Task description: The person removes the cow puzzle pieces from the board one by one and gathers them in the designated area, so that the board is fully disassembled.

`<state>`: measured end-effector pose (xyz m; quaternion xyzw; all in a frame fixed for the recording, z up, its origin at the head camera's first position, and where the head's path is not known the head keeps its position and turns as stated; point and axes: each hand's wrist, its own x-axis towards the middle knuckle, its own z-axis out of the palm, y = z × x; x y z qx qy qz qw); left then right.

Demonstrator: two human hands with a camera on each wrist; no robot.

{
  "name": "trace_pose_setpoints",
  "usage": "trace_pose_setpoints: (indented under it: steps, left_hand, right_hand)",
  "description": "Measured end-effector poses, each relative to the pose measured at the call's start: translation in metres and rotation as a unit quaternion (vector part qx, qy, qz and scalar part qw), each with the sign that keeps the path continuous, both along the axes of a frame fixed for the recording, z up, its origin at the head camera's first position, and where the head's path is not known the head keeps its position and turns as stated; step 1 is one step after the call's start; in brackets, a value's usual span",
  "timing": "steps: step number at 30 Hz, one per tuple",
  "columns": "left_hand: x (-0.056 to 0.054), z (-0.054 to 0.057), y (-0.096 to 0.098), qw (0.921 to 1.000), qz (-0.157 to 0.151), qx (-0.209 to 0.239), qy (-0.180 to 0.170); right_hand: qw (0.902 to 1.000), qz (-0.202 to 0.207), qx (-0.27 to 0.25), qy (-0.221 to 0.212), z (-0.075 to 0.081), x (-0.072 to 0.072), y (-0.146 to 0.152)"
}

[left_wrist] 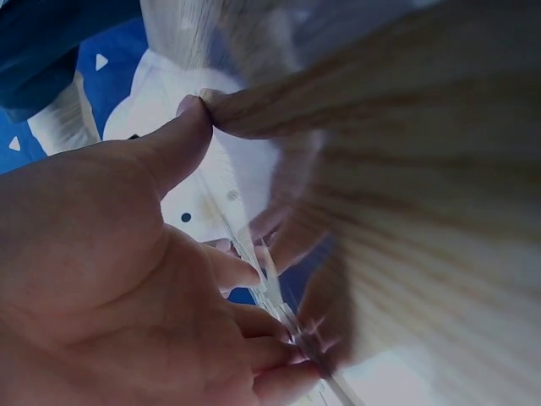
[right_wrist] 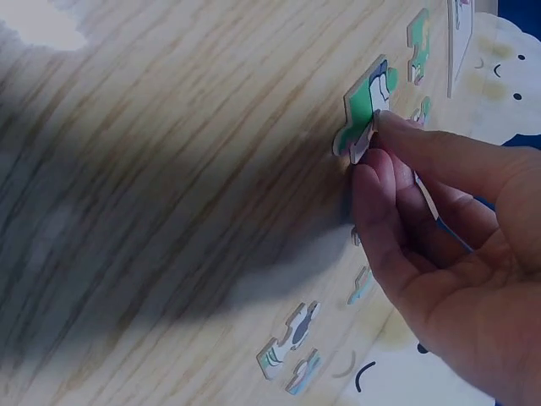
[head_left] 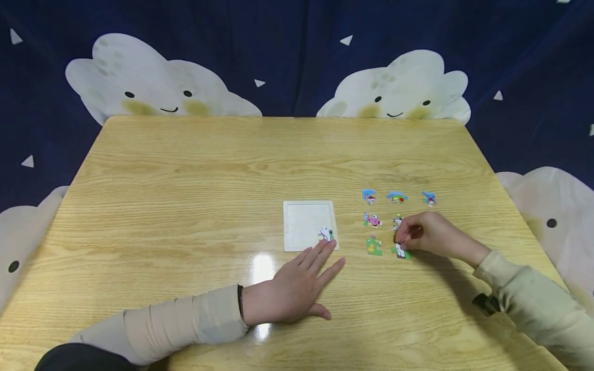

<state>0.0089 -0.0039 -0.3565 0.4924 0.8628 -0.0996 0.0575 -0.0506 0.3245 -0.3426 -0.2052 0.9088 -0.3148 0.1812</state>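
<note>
My left hand (head_left: 299, 283) lies with its fingers stretched out, fingertips at the lower right edge of a white puzzle tray (head_left: 301, 226). One puzzle piece with a white figure (head_left: 326, 233) sits in that corner of the tray, just beyond the fingertips. In the left wrist view the left palm (left_wrist: 93, 279) and spread thumb show. Over to the right, my right hand (head_left: 429, 234) pinches a green and white puzzle piece (right_wrist: 365, 110) between thumb and forefinger. The piece lies low at the tabletop, partly covered by those fingertips.
Several loose puzzle pieces are laid out right of the tray, among them a pink one (head_left: 373, 220), a green one (head_left: 374, 246) and a blue one (head_left: 429, 199). The wooden table (head_left: 185, 180) ends at a dark blue curtain (head_left: 287, 51) with cloud pictures.
</note>
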Motion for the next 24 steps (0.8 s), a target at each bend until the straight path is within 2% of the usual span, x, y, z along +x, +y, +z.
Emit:
trace_pose_setpoints:
  steps: [6, 11, 18, 24]
  left_hand:
    - [0.0, -0.001, 0.0, 1.0, 0.0, 0.004, 0.002]
    - [0.001, -0.001, 0.0, 1.0, 0.003, 0.009, 0.001]
    - [0.001, -0.002, 0.0, 0.9999, 0.006, 0.015, -0.003]
    - [0.001, -0.004, 0.0, 0.9999, 0.009, 0.012, -0.005]
  right_hand:
    - [1.0, 0.002, -0.004, 0.005, 0.001, -0.001, -0.002]
    - [0.9994, 0.021, -0.008, 0.026, 0.005, -0.007, -0.011]
    - [0.9978, 0.042, -0.015, 0.049, 0.014, -0.023, -0.043]
    - [0.9968, 0.066, -0.039, 0.023, 0.013, -0.038, -0.077]
